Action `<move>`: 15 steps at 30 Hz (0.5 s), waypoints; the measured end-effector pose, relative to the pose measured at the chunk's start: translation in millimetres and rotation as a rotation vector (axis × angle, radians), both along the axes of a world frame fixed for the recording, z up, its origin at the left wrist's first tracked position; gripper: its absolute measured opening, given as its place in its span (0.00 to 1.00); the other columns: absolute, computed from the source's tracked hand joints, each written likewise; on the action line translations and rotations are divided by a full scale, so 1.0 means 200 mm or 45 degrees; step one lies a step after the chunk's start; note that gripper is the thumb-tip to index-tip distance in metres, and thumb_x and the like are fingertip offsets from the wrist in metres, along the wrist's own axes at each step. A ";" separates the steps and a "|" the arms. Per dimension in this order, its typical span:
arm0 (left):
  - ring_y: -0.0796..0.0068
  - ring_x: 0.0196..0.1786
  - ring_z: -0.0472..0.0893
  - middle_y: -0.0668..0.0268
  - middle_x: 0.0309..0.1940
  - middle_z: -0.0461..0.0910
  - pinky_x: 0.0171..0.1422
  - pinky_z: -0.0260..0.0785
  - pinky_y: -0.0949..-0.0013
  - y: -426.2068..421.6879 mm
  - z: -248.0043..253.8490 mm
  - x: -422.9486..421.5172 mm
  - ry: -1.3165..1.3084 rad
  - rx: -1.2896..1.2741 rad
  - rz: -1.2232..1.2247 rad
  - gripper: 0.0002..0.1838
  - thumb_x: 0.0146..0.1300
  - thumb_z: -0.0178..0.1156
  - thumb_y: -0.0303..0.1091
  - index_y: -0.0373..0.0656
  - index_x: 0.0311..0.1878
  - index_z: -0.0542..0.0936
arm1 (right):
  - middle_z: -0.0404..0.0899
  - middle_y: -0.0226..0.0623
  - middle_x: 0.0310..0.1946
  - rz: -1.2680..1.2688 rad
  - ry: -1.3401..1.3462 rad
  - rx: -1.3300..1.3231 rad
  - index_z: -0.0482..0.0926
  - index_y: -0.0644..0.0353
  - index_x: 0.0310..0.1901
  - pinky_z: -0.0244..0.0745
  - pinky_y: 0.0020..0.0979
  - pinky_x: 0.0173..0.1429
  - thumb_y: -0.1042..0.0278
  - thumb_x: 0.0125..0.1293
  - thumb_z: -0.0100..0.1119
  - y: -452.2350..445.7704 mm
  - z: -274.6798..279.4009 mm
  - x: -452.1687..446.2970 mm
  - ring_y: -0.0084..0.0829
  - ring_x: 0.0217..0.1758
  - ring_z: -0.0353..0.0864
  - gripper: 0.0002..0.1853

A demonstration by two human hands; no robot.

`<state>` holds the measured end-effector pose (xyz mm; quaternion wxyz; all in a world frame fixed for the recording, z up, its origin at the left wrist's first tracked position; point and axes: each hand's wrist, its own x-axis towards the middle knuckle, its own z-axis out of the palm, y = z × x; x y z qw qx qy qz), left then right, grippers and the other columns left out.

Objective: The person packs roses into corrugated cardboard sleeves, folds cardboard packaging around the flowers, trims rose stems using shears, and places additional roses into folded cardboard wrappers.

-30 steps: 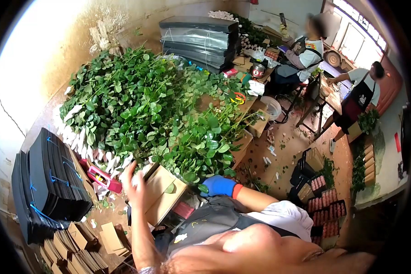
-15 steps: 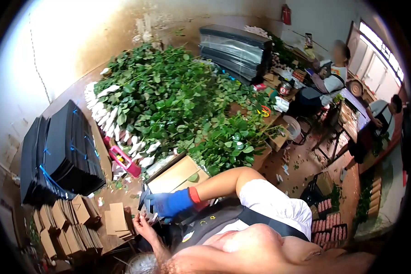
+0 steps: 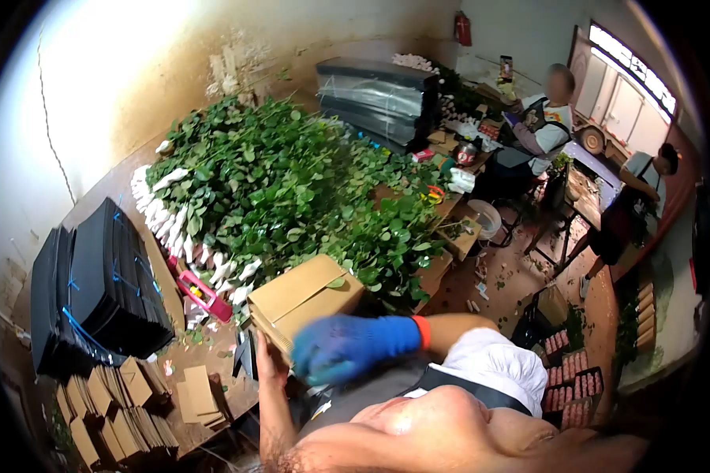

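A stack of folded cardboard, with one green leaf on top, is tilted in front of my body. My bare left hand is against its lower left edge, gripping it, with some fingers hidden. In its blue glove, my right hand crosses the stack's near side; motion blur hides its fingers and whether it holds anything. A dark metal piece stands just left of my left hand. Beyond the stack lies a big heap of leafy green stems with white-wrapped ends.
Dark sheets tied with blue string, a pink tool and cardboard pieces are at left. A wrapped black stack stands behind the heap. Two people work at the right, near crates of pink bundles.
The cardboard stack has risen and shifted right relative to the table. My left hand has moved up to its edge. My gloved right hand has moved right, away from the dark metal piece.
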<state>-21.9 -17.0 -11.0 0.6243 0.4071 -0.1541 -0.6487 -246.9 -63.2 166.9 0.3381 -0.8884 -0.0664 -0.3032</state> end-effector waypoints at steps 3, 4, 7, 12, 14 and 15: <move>0.58 0.67 0.75 0.58 0.67 0.75 0.71 0.68 0.53 -0.02 -0.08 0.02 0.090 -0.199 0.004 0.32 0.77 0.50 0.54 0.39 0.73 0.67 | 0.85 0.37 0.47 -0.067 0.327 0.767 0.87 0.58 0.41 0.77 0.39 0.63 0.59 0.75 0.58 0.05 -0.17 -0.34 0.40 0.51 0.83 0.13; 0.58 0.66 0.77 0.59 0.66 0.75 0.69 0.70 0.55 -0.03 -0.04 0.01 0.073 -0.225 0.007 0.30 0.77 0.51 0.50 0.39 0.72 0.68 | 0.85 0.37 0.51 -0.155 0.417 1.033 0.87 0.57 0.44 0.77 0.38 0.63 0.60 0.75 0.58 0.03 -0.31 -0.44 0.39 0.53 0.83 0.12; 0.59 0.69 0.74 0.57 0.67 0.74 0.73 0.66 0.55 -0.06 0.26 -0.10 -0.167 -0.433 0.005 0.31 0.70 0.54 0.36 0.34 0.73 0.66 | 0.79 0.42 0.63 -0.371 -0.118 2.298 0.73 0.56 0.69 0.72 0.44 0.72 0.41 0.76 0.52 -0.06 -0.75 -0.61 0.41 0.66 0.78 0.31; 0.60 0.75 0.69 0.56 0.73 0.69 0.80 0.58 0.60 -0.08 0.75 -0.41 -0.545 -0.826 -0.309 0.42 0.57 0.58 0.25 0.34 0.78 0.60 | 0.71 0.47 0.69 -0.186 -0.681 2.088 0.61 0.55 0.76 0.63 0.54 0.77 0.17 0.64 0.45 0.04 -0.36 -0.68 0.48 0.70 0.72 0.53; 0.62 0.78 0.64 0.56 0.77 0.62 0.82 0.53 0.60 -0.06 0.83 -0.56 -0.676 -0.921 -0.468 0.42 0.61 0.53 0.19 0.34 0.80 0.54 | 0.75 0.39 0.62 -0.072 -0.883 2.033 0.67 0.55 0.70 0.71 0.44 0.66 0.30 0.71 0.46 -0.01 -0.39 -0.73 0.38 0.60 0.76 0.39; 0.62 0.80 0.61 0.56 0.79 0.60 0.82 0.51 0.60 -0.05 0.86 -0.63 -0.707 -1.004 -0.479 0.42 0.62 0.52 0.18 0.34 0.81 0.52 | 0.76 0.36 0.58 0.039 -0.995 2.011 0.69 0.54 0.66 0.75 0.40 0.61 0.36 0.75 0.46 -0.03 -0.41 -0.76 0.33 0.55 0.79 0.32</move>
